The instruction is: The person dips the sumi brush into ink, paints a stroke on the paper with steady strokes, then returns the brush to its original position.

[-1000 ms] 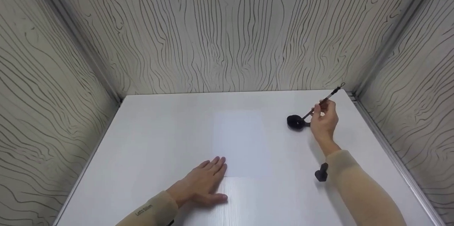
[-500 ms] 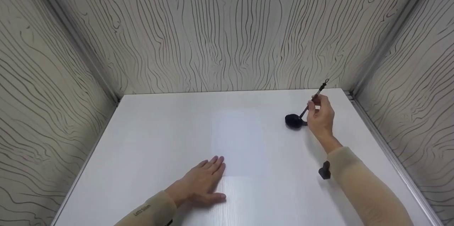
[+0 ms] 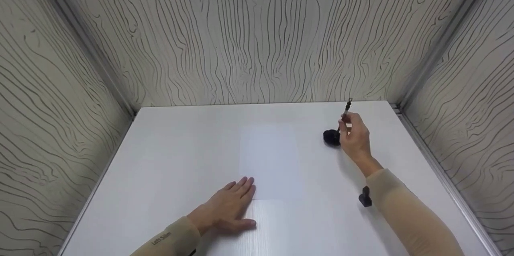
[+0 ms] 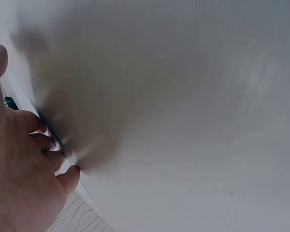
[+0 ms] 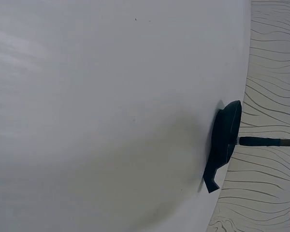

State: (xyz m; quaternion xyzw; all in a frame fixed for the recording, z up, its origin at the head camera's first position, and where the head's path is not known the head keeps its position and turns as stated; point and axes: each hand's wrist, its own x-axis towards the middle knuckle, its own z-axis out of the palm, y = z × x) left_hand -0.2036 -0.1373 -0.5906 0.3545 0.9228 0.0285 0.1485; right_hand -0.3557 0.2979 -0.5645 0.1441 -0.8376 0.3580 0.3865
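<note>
brush [image 3: 347, 108] swung left since earlier frame; right hand [image 3: 356, 137] pinches it, tip at dish [image 3: 331, 138], right rear of worktop [image 3: 176, 147]. left hand [image 3: 229, 207] lies flat, fingers straight, by paper [image 3: 273, 159].

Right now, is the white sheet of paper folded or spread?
Spread flat: in the head view the paper shows as one rectangle without visible folds, the left hand at its near left corner.

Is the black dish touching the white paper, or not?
Apart. In the head view, white table shows between the dish and the paper.
</note>
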